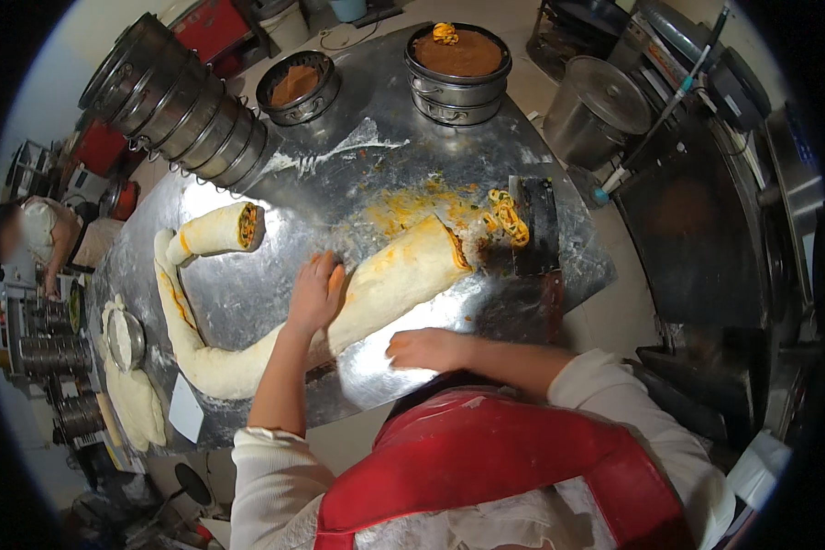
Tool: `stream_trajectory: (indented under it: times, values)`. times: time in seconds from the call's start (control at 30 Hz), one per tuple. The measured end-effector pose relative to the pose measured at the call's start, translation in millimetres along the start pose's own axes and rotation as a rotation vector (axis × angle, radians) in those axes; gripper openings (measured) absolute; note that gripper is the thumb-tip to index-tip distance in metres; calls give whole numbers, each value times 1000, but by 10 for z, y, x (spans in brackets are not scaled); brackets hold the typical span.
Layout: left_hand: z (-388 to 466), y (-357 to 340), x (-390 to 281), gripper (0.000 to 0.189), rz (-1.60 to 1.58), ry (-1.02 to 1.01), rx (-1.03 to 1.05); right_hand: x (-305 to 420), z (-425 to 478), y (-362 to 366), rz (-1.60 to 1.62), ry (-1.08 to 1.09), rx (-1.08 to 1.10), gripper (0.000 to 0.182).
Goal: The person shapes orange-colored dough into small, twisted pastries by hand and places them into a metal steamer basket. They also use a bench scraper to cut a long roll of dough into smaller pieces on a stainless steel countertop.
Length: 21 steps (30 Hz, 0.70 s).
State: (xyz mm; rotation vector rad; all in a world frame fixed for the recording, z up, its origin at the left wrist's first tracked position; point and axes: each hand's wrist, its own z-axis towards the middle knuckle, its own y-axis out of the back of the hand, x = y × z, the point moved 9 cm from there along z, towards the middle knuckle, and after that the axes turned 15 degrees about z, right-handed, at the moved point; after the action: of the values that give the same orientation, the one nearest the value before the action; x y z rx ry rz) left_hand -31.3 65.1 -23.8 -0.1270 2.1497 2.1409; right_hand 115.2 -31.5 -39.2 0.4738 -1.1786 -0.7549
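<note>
A long filled dough roll (399, 282) curves across the floured metal table (412, 161), its cut end facing right and showing orange and green filling. My left hand (316, 292) reaches over the roll, with its fingers against the far side. On the near side, my right hand (430, 349) is low over the table's front part with bent fingers; whether anything is inside them is hidden. A cut slice (509, 216) rests beside a wide dark cleaver blade (535, 223), whose reddish handle (553, 302) points toward me. Farther left, a shorter cut roll (216, 234) adjoins the long roll's thin end.
Stacked metal steamers (179, 110) stand at back left. A small steamer (299, 89) and a two-tier steamer (458, 82) with one slice inside stand behind. Left are a sieve (125, 339), plain dough (134, 405) and a white scraper (186, 409). Another person (55, 234) works beyond.
</note>
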Motion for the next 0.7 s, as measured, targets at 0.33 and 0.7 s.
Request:
stream_trajectory:
  times: [0.33,0.7]
  values:
    - [-878,88,422,75,98,-26,141,-186,206,1043,-329,-374,-155,65]
    - [-1401,-291,741,90,132,-73,803,-772,856,164,-226,-491,294,58]
